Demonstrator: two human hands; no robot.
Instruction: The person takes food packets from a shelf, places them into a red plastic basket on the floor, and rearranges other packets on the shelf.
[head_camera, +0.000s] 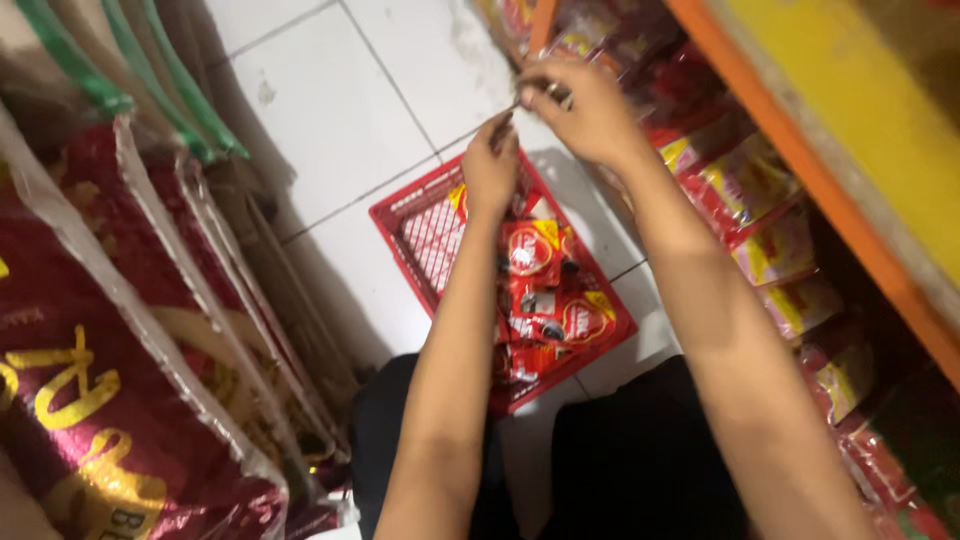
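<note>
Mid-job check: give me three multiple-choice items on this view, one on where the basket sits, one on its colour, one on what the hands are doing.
1. Where is the basket?
A. on the white tiled floor
B. on the shelf
C. on the sacks

2. What colour is the basket?
A. green
B. red
C. white

3. How are the hands placed?
A. both inside the basket
B. resting on the knees
C. raised together above the basket

Answers: 1 A, tiles show all round it. 2 B, its mesh wall is red. 3 C, left hand and right hand meet fingertip to fingertip above the sachets; whatever they pinch is too small to tell.
</note>
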